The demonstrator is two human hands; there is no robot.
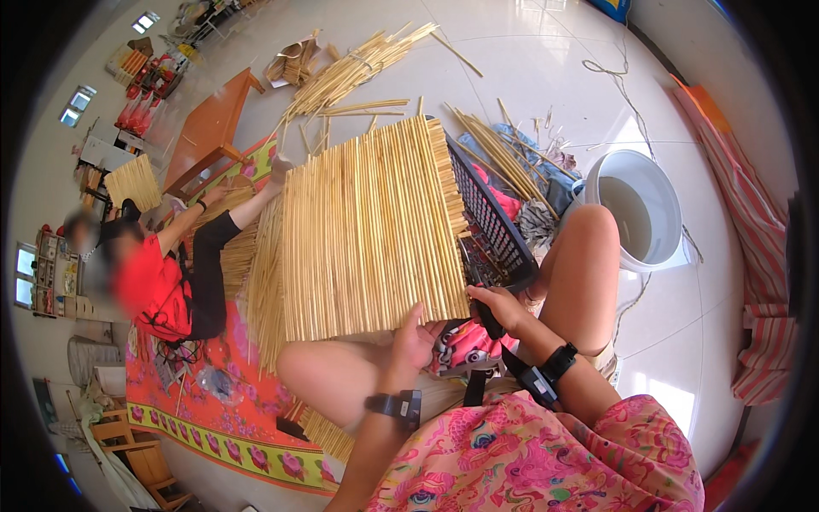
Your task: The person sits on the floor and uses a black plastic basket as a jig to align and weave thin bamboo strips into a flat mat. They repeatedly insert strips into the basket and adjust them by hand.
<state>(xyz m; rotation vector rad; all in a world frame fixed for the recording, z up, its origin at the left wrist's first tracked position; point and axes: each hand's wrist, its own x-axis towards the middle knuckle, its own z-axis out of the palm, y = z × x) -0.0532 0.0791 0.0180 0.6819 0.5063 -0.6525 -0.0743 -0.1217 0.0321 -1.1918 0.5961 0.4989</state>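
Note:
A square mat of straw-coloured stalks (pixel 367 235), laid side by side, leans up in front of me over my lap. My left hand (pixel 415 340) grips its near edge, the thumb on top and the other fingers largely hidden beneath. At the mat's near right corner, my right hand (pixel 505 309) is closed around a black pliers-like hand tool (pixel 486 314). The tool's front end sits close beside the mat's edge; whether it touches a stalk I cannot tell.
A dark plastic basket (pixel 490 213) stands right of the mat, with loose stalks (pixel 503 154) and cloth beyond. A pale bucket (pixel 636 209) holds water. Stalk bundles (pixel 363 72) lie farther off. To the left, a person in red (pixel 158 286) sits on the floral floor covering (pixel 230 358) near an orange bench (pixel 213 128).

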